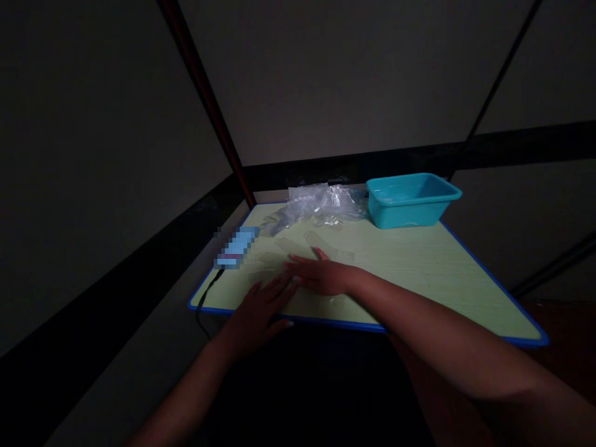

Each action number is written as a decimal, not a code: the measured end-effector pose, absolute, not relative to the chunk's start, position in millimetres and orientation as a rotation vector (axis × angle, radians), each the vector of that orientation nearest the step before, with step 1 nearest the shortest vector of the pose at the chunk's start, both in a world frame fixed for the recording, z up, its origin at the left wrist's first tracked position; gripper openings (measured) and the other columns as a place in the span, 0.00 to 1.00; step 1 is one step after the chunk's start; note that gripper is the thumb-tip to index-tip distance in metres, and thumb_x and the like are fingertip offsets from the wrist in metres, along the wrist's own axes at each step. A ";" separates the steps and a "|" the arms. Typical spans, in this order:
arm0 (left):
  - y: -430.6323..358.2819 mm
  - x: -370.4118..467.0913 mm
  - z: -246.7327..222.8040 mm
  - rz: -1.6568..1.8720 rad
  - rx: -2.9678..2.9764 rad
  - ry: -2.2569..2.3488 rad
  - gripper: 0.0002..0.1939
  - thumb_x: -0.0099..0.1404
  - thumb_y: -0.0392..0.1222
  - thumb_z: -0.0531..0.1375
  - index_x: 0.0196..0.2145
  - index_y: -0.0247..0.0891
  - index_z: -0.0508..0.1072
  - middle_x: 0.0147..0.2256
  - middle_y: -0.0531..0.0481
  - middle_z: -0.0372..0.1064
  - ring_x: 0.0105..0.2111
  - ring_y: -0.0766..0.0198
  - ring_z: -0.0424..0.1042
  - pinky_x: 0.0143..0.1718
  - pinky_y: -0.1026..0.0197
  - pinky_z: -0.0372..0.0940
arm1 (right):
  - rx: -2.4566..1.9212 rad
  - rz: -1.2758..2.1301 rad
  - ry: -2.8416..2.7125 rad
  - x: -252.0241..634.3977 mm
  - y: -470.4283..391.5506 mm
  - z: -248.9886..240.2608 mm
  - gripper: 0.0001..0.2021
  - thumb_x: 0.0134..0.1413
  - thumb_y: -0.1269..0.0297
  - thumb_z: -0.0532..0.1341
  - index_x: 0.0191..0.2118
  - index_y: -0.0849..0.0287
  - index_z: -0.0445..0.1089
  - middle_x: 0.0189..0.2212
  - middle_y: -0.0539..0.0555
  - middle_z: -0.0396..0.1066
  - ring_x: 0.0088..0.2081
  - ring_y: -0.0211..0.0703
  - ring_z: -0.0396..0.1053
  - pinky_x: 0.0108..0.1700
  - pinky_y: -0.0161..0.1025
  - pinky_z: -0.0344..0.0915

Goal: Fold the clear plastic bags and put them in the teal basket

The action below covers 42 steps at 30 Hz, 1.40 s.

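Observation:
A thin, see-through plastic glove (321, 241) lies flat on the table, with faint finger-shaped outlines showing. My left hand (261, 307) rests palm down over its near left side, fingers stretched out and thumb apart. Reaching in from the right, my right hand (321, 276) also lies flat on the glove, its fingers extended. The fingertips of both hands meet or overlap; which is on top I cannot tell. Much of the glove is hidden beneath them. Neither hand grips anything.
Crumpled clear plastic (321, 205) is heaped at the table's back edge. A turquoise basin (410, 214) stands at the back right. On the left lies a blurred-out phone-like device (237, 247) with a black cable (209, 288) hanging over the edge. The pale table (447, 279) has blue edging.

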<state>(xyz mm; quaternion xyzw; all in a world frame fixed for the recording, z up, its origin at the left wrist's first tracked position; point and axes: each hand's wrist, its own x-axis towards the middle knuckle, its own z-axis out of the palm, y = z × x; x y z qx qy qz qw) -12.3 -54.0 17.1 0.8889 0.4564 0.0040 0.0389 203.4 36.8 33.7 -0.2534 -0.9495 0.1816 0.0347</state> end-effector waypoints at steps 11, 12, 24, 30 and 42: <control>-51.3 -17.7 9.5 -0.012 2.724 1.429 0.30 0.68 0.52 0.49 0.64 0.52 0.44 0.66 0.48 0.39 0.64 0.50 0.41 0.59 0.35 0.40 | -0.925 0.555 -2.889 189.1 51.8 24.7 0.23 0.65 0.60 0.42 0.64 0.48 0.49 0.64 0.50 0.48 0.66 0.46 0.38 0.59 0.63 0.17; -51.2 -18.3 8.4 -0.005 2.731 1.428 0.30 0.68 0.53 0.49 0.64 0.52 0.44 0.66 0.48 0.39 0.64 0.50 0.41 0.59 0.35 0.40 | -0.960 0.532 -2.874 189.9 54.7 23.7 0.22 0.65 0.60 0.42 0.63 0.48 0.50 0.64 0.50 0.48 0.66 0.46 0.38 0.59 0.64 0.19; -15.7 -14.6 17.9 0.720 2.821 1.552 0.28 0.67 0.50 0.49 0.63 0.42 0.51 0.63 0.43 0.48 0.63 0.51 0.45 0.60 0.43 0.47 | -1.731 0.121 -2.250 254.3 95.4 43.0 0.19 0.57 0.53 0.54 0.49 0.60 0.66 0.50 0.64 0.66 0.54 0.55 0.59 0.50 0.49 0.59; 85.9 21.9 43.7 0.780 2.523 1.543 0.23 0.67 0.48 0.48 0.55 0.35 0.63 0.55 0.41 0.63 0.55 0.54 0.61 0.57 0.50 0.55 | -1.851 0.218 -2.296 258.8 93.3 47.3 0.25 0.48 0.46 0.60 0.47 0.60 0.66 0.48 0.64 0.68 0.49 0.57 0.64 0.44 0.46 0.63; 198.3 60.5 41.7 0.225 2.368 1.280 0.19 0.44 0.50 0.67 0.32 0.37 0.72 0.34 0.50 0.71 0.36 0.59 0.68 0.37 0.62 0.62 | -1.905 0.261 -2.464 252.3 86.0 48.2 0.43 0.35 0.36 0.64 0.53 0.64 0.63 0.48 0.70 0.68 0.50 0.61 0.65 0.47 0.50 0.61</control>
